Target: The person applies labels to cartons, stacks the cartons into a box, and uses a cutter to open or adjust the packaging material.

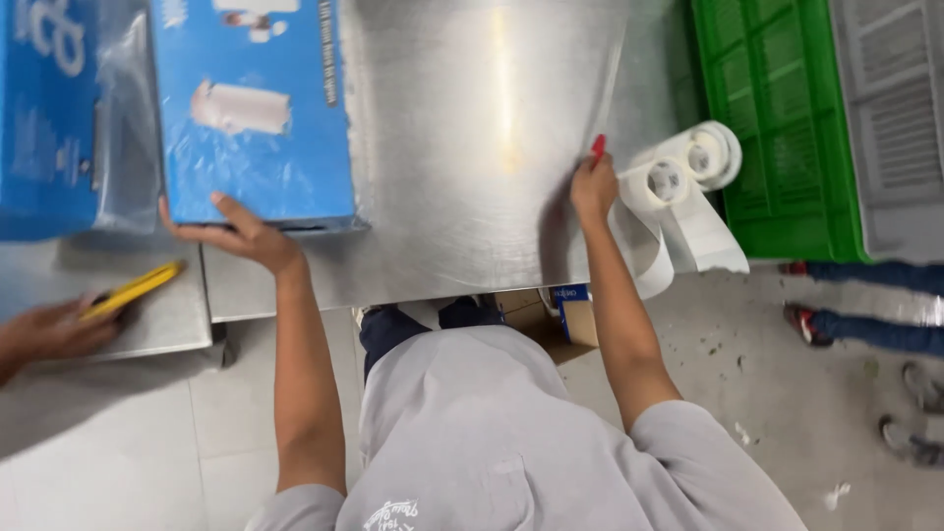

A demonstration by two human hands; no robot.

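Head view looking straight down at a brushed stainless steel table [462,147] that fills the upper middle of the frame. The left hand [236,231] sits left of centre, fingers spread fairly wide and pressed against the near edge of a big blue cardboard box with a white roll printed on it [256,108], so it's touching the box rather than wrapped around it. The right hand [593,185] is over at the table's right edge, curled closed around a small red-tipped tool [597,147] that pokes up out of the fist; can't tell what kind of tool it is. Just beside that hand, two white rolls of label tape [688,167] hang off the table edge with loose strips trailing down. A green plastic crate [777,118] stands in the upper right. At the far left, another person's hand [49,329] holds a yellow utility knife [133,288] over a lower steel surface.
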